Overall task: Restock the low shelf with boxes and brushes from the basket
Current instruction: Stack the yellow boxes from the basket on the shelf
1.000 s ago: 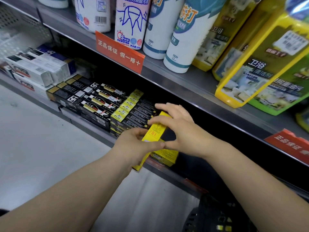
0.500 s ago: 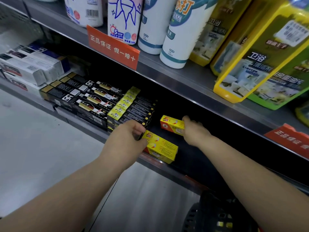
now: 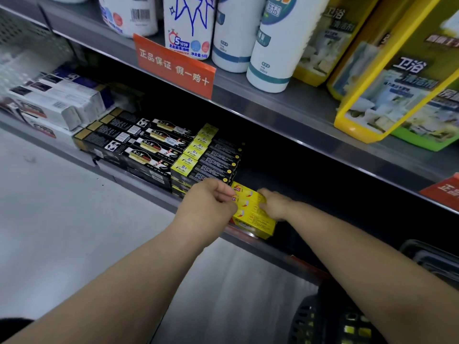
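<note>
Yellow boxes [image 3: 255, 219] now together, left hand [image 3: 211, 204] curled against ends, right hand [image 3: 275, 204] atop, grip hidden

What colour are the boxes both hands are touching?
Yellow flat cardboard boxes with small red marks; head view.

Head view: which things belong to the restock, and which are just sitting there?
Job: yellow boxes, left hand, right hand, low shelf, basket.
Bystanders: black boxes, white boxes, upper-shelf bottles, orange sign.

Two hands [image 3: 211, 204], at least two yellow boxes [image 3: 253, 219], two orange signs [image 3: 173, 68], one black basket [image 3: 330, 324]
</note>
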Tool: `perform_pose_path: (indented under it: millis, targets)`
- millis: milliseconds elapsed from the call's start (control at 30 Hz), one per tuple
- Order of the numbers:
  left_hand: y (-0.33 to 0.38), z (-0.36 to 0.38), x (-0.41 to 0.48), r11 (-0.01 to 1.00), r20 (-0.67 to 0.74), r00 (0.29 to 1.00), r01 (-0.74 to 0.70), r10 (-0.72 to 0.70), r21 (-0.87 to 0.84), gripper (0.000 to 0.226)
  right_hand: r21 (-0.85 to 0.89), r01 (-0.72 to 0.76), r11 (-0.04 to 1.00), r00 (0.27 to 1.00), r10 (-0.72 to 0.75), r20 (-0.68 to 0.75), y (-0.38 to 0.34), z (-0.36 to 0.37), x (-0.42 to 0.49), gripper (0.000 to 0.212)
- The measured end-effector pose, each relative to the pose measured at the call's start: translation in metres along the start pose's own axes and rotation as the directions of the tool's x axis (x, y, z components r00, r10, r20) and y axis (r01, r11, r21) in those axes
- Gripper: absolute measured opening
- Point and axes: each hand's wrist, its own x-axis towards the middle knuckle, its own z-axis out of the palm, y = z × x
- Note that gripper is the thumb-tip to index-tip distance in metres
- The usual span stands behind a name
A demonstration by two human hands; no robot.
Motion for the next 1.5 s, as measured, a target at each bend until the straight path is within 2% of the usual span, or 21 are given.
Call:
perform_pose_path:
  millis: [67, 167, 333, 400, 467, 667, 867, 967, 1100, 1200, 1300, 1400, 1500]
  targets:
    - [0.005, 0.006, -0.003, 1.0, 0.007, 1.0, -0.017, 0.017, 0.002, 0.018, -0.034, 0.032, 0.999, 0.999, -0.031, 0.027, -0.002, -0.009, -0.01, 0.061]
    - [0.014, 0.017, -0.011, 0.999, 0.038, 0.998, -0.042, 0.042, 0.003, 0.017, -0.056, 0.122, 0.991, 0.991, -0.124, -0.039, -0.007, -0.037, -0.038, 0.062]
    - [0.038, 0.047, -0.037, 0.986, 0.189, 0.971, -0.159, 0.146, 0.056, 0.014, 0.028, 0.283, 0.959, 0.951, -0.276, -0.143, -0.001, -0.077, -0.125, 0.03]
    - [0.052, 0.068, -0.052, 0.96, 0.262, 0.934, -0.272, 0.245, 0.072, 0.015, 0.044, 0.321, 0.946, 0.933, -0.309, -0.183, 0.013, -0.082, -0.17, 0.016]
    - [0.065, 0.092, -0.069, 0.92, 0.347, 0.875, -0.385, 0.338, 0.073, 0.019, 0.042, 0.328, 0.944, 0.921, -0.31, -0.235, 0.034, -0.081, -0.213, 0.013]
    - [0.071, 0.151, -0.116, 0.849, 0.572, 0.727, -0.519, 0.38, 0.096, 0.02, 0.183, 0.241, 0.953, 0.876, -0.132, -0.463, 0.118, -0.046, -0.318, 0.02]
    - [0.064, 0.194, -0.156, 0.748, 0.744, 0.553, -0.655, 0.374, 0.11, 0.013, 0.364, -0.032, 0.931, 0.918, 0.171, -0.358, 0.221, 0.043, -0.372, 0.014]
    - [0.055, 0.206, -0.161, 0.707, 0.794, 0.519, -0.687, 0.316, 0.167, 0.011, 0.408, -0.19, 0.893, 0.909, 0.317, -0.27, 0.259, 0.091, -0.373, 0.031]
    - [0.047, 0.219, -0.159, 0.686, 0.814, 0.534, -0.681, 0.227, 0.256, 0.012, 0.423, -0.249, 0.871, 0.914, 0.355, -0.194, 0.276, 0.116, -0.346, 0.069]
    - [0.041, 0.225, -0.151, 0.682, 0.8, 0.577, -0.652, 0.165, 0.33, 0.013, 0.42, -0.255, 0.871, 0.903, 0.369, -0.218, 0.271, 0.112, -0.314, 0.084]
    - [0.04, 0.227, -0.143, 0.72, 0.786, 0.61, -0.592, 0.105, 0.363, 0.022, 0.32, -0.283, 0.904, 0.919, 0.351, -0.178, 0.262, 0.114, -0.287, 0.08]
    - [0.046, 0.228, -0.136, 0.811, 0.757, 0.647, -0.487, 0.085, 0.325, 0.035, 0.209, -0.331, 0.92, 0.907, 0.371, -0.199, 0.255, 0.109, -0.29, 0.058]
    - [0.05, 0.226, -0.133, 0.921, 0.696, 0.718, -0.277, 0.009, 0.274, 0.032, 0.365, -0.231, 0.902, 0.879, 0.354, -0.32, 0.252, 0.094, -0.323, 0.049]
